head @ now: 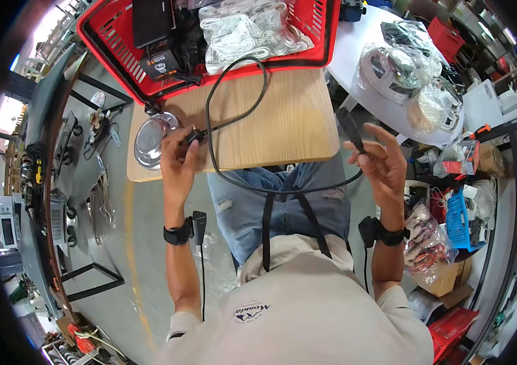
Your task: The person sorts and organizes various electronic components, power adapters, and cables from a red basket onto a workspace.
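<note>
A black cable runs in a loop between my two hands, partly over the small wooden table. My left hand grips the black plug at one end, above the table's left side. In my right hand is the cable's other end, a black connector, pinched between thumb and fingers beyond the table's right edge. Beside my left hand lies a round, shiny metal dish or lid, partly covered by the fingers.
At the table's far side stands a red plastic basket with bagged white cables and black boxes. A white round table at right bears plastic-wrapped items. A blue basket and bags crowd the right side.
</note>
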Tool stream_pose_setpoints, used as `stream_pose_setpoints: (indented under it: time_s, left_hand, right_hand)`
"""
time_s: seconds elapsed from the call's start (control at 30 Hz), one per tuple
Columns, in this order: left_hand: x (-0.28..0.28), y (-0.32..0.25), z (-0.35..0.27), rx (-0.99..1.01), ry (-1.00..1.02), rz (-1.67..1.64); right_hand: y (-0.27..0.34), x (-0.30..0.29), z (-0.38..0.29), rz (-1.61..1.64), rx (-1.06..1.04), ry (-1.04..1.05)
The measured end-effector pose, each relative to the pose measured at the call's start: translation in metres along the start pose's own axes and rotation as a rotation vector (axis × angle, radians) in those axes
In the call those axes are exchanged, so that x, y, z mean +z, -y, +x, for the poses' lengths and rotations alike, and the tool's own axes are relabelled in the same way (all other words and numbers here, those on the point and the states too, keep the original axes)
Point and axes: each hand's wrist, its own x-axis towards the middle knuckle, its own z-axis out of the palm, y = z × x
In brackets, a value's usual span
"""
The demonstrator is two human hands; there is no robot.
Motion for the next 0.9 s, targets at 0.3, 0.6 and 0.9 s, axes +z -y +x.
stream_pose_setpoints:
  time_s: [0.3,0.6,0.9]
  left_hand:
    - [0.004,-0.004,-0.008,0.005,-0.003,0.022]
    - [-0.001,-0.005,-0.007,0.008,0.078,0.037]
    - [0.003,-0.002,-0.009,0.069,0.027,0.119]
  right_hand:
    - [0.006,0.003,0.003,0.076,-0.111,0.159]
    - [0.017,0.006,0.003,0.019,-0.162,0.162]
    - [0.024,0.010,0.009,-0.131,-0.378,0.218]
